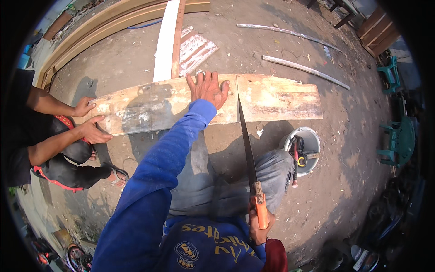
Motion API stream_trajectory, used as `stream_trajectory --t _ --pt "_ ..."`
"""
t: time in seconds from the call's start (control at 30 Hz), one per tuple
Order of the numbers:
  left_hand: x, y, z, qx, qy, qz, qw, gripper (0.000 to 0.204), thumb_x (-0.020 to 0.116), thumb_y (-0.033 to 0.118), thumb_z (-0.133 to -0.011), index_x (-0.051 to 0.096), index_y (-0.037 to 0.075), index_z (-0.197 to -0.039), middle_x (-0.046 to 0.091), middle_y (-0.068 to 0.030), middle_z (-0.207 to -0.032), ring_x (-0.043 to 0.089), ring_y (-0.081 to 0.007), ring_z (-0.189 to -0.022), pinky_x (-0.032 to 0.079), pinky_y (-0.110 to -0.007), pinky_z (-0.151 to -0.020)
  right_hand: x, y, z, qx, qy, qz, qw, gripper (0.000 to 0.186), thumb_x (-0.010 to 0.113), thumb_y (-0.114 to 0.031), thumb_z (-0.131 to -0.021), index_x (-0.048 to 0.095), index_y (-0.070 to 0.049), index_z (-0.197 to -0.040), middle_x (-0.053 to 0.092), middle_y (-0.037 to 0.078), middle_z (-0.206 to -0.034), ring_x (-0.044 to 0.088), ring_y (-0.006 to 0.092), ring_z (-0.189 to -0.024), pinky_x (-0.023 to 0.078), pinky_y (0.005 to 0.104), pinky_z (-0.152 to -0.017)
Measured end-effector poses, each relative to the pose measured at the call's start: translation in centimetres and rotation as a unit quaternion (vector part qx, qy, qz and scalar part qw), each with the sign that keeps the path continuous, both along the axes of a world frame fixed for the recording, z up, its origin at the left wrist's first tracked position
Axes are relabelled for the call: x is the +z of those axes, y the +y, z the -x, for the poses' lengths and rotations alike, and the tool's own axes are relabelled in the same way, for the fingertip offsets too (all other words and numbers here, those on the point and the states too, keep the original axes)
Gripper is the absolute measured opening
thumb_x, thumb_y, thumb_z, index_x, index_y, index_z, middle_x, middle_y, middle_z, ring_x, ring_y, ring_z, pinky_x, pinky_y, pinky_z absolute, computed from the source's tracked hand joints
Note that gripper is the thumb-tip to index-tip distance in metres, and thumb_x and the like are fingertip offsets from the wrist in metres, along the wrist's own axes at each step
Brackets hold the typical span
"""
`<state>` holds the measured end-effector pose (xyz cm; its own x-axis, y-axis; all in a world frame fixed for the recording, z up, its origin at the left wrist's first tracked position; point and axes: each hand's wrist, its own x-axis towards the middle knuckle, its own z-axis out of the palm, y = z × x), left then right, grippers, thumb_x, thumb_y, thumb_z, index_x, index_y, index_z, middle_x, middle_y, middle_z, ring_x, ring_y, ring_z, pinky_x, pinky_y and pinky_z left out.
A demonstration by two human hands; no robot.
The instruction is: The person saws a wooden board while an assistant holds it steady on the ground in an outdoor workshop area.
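Observation:
A wide, worn wooden board (278, 97) lies across in front of me, crossed by thin dark lines. My left hand (209, 90) presses flat on it near the middle, fingers spread toward the far edge. In my right hand (260, 226) is the orange handle of a handsaw (248, 149). The blade points away from me, and its tip meets the board at the line just right of my left hand. At the board's left end, a co-worker's two hands (93, 130) hold it by the edge.
Close to my right knee stands a white bucket (312, 170) with tools inside. Beyond the board lie a white plank (166, 45), a flaking painted panel (197, 51) and thin wooden strips (306, 72). Long beams (99, 34) rest at the far left; green plastic chairs (401, 140) stand right.

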<state>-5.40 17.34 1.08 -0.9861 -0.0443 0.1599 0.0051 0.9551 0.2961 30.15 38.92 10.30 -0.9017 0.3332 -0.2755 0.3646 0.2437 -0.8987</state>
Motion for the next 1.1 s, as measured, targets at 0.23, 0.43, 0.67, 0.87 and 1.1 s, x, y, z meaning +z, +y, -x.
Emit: stream_trajectory --t 0.23,0.43,0.67,0.87,1.1 --pt "0.4 0.6 -0.5 -0.021 -0.023 -0.003 1.0 0.052 0.054 0.047 -0.102 0.064 0.002 -0.128 0.062 -0.0155 -0.125 0.05 -0.0358 -0.13 0.011 -0.073 -0.123 -3.0 -1.8 14.7 0.056 0.028 0.06 0.996 0.016 0.067 -0.005 -0.093 0.07 0.007 -0.103 0.056 0.001 -0.073 0.048 0.0072 -0.067 0.043 0.0294 -0.059" --pt "0.4 0.0 -0.2 0.007 -0.03 -0.003 1.0 0.053 0.054 0.048 -0.102 0.063 0.002 -0.127 0.062 -0.0156 -0.126 0.05 -0.0357 -0.13 0.01 -0.073 -0.123 1.3 0.4 -2.7 0.047 -0.005 -0.059 0.997 0.04 0.065 0.0 -0.089 0.073 0.005 -0.128 0.078 0.011 -0.097 0.071 0.0127 -0.084 0.056 0.0284 -0.08" --pt "0.6 1.3 0.1 -0.012 -0.009 -0.008 1.0 0.054 0.054 0.048 -0.102 0.063 0.002 -0.128 0.062 -0.0158 -0.126 0.051 -0.0353 -0.13 0.01 -0.073 -0.123 -2.4 -2.5 18.4 0.049 0.075 0.054 0.995 0.01 0.065 -0.004 -0.091 0.063 0.004 -0.086 0.05 -0.001 -0.067 0.044 0.0058 -0.063 0.039 0.0291 -0.056" --pt "-0.1 0.1 -0.1 -0.005 -0.007 -0.011 1.0 0.054 0.052 0.048 -0.101 0.064 0.001 -0.126 0.063 -0.018 -0.122 0.052 -0.0378 -0.13 0.013 -0.074 -0.122 1.3 -0.2 4.3 0.025 0.021 0.061 0.998 0.033 0.066 -0.004 -0.092 0.074 0.005 -0.123 0.075 0.005 -0.087 0.067 0.0096 -0.079 0.054 0.0263 -0.074" --pt "1.3 1.4 0.0 -0.007 -0.05 -0.009 0.999 0.055 0.056 0.047 -0.101 0.063 0.001 -0.13 0.061 -0.0154 -0.126 0.049 -0.0338 -0.133 0.012 -0.073 -0.123 3.4 0.0 13.3 0.054 -0.035 0.053 0.996 0.021 0.064 -0.006 -0.095 0.075 0.009 -0.105 0.063 0.0 -0.071 0.052 0.0047 -0.066 0.044 0.0257 -0.061"
